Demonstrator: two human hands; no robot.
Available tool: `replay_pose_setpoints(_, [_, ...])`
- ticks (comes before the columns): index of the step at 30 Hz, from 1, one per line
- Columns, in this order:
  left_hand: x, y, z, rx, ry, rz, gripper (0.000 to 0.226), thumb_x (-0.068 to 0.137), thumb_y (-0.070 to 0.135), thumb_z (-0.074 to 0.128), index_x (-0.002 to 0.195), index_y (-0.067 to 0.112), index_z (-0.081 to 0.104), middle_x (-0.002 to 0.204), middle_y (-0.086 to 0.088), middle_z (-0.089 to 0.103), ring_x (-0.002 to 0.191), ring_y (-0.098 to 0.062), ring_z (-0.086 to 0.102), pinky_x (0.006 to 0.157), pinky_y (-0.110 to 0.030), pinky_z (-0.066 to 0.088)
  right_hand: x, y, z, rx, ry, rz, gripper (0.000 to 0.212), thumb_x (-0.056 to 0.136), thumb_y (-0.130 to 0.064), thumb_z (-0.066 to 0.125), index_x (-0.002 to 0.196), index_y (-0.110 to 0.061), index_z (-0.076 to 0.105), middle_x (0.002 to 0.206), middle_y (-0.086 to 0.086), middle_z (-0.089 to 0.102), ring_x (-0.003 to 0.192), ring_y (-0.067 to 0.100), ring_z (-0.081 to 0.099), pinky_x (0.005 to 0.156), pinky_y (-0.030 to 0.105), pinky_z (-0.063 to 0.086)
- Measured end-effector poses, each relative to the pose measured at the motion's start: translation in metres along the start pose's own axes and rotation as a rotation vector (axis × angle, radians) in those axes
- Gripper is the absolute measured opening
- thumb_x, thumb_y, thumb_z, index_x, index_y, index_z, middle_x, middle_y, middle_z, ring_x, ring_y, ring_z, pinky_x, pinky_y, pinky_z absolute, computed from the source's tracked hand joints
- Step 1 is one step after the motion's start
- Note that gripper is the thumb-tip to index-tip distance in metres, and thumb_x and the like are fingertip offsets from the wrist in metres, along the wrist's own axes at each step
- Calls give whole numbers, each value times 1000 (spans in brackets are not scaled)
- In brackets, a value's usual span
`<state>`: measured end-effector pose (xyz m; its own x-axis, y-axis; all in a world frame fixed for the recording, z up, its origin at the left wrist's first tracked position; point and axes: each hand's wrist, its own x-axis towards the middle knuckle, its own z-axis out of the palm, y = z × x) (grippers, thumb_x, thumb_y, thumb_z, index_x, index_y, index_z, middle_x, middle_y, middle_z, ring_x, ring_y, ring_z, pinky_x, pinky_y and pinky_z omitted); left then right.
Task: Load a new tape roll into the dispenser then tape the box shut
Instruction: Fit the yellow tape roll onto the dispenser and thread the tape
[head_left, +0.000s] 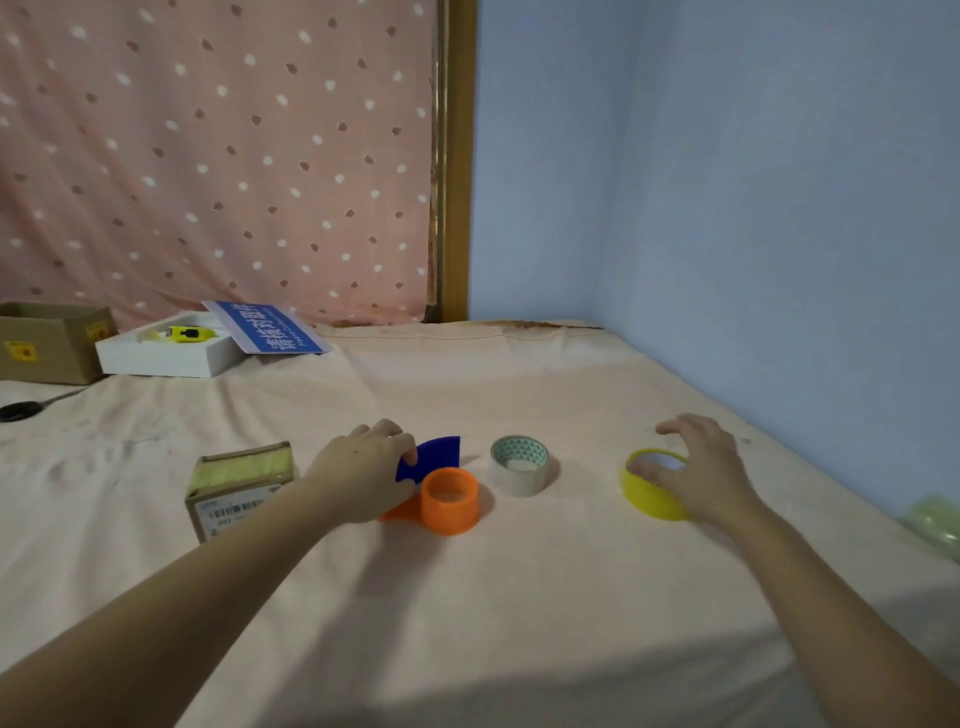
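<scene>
Centre frame, progress: early; dispenser (439, 486) w/o roll, box (241, 488) untaped.
Left hand (363, 473): fingers pinching dispenser's blue part.
Right hand (696, 467): fingers spread wide over yellow roll (649, 493).

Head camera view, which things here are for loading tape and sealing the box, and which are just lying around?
For the job: orange and blue plastic tape dispenser, yellow tape roll, small brown cardboard box.
Lying about: beige tape roll, white open box, black scissors.
</scene>
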<state>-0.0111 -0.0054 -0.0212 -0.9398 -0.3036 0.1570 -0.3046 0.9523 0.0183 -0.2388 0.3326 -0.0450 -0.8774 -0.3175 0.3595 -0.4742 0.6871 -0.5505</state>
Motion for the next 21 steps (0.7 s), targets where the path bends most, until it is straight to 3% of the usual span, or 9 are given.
replay_pose_setpoints(3, [-3,1,1,10,21,3,37,91,46,60,126,32,60,144,5,50,120,-19,53,96,-33,49,-11,41,-4,27,-221,93,81,51,-38,100,123,-27,63,153,9,33,141,24,38,100,30,33])
replay_pose_setpoints(5, [-5,1,0,-16,25,-12,37,92,45,59,126,31,60,144,5,50,120,-19,53,96,-33,49,-14,54,3,53,-231,72,63,59,-29,99,114,-24,68,149,12,41,130,25,50,98,28,37])
replay_pose_setpoints(7, [-7,2,0,-21,25,-12,36,93,44,59,126,31,60,144,5,51,120,-19,53,96,-32,49,-16,57,9,100,-172,63,42,61,-20,97,92,-25,70,130,13,57,108,24,58,87,29,40])
replay_pose_setpoints(9, [-9,2,-1,-22,31,-12,32,92,43,60,121,30,62,142,5,52,119,-18,53,96,-31,49,-16,51,11,145,-115,55,37,58,-17,98,79,-26,68,121,7,60,98,24,61,82,32,43])
replay_pose_setpoints(11, [-10,2,-2,-21,44,-16,25,92,43,61,113,30,64,141,6,53,116,-18,53,94,-31,48,-18,37,9,194,-75,30,36,57,-18,99,76,-27,69,122,0,58,97,23,63,82,34,49])
replay_pose_setpoints(13, [-10,4,-4,-32,57,-22,22,91,42,61,110,30,63,140,6,54,115,-18,54,94,-32,49,-16,15,7,232,-53,-23,36,58,-15,99,77,-25,69,123,-2,56,96,19,63,81,25,48])
replay_pose_setpoints(16, [-9,12,-8,-56,77,-41,28,91,39,62,117,31,63,138,5,56,116,-18,54,94,-34,51,-15,-29,3,274,-56,-158,34,60,-14,98,80,-20,72,125,-2,55,101,17,61,90,24,44])
replay_pose_setpoints(21, [-13,12,-7,-17,37,-83,42,88,44,61,127,30,58,138,3,56,117,-21,55,96,-37,49,-26,-101,23,391,-138,-274,35,60,-16,98,84,-16,74,126,-1,57,106,18,62,92,26,48])
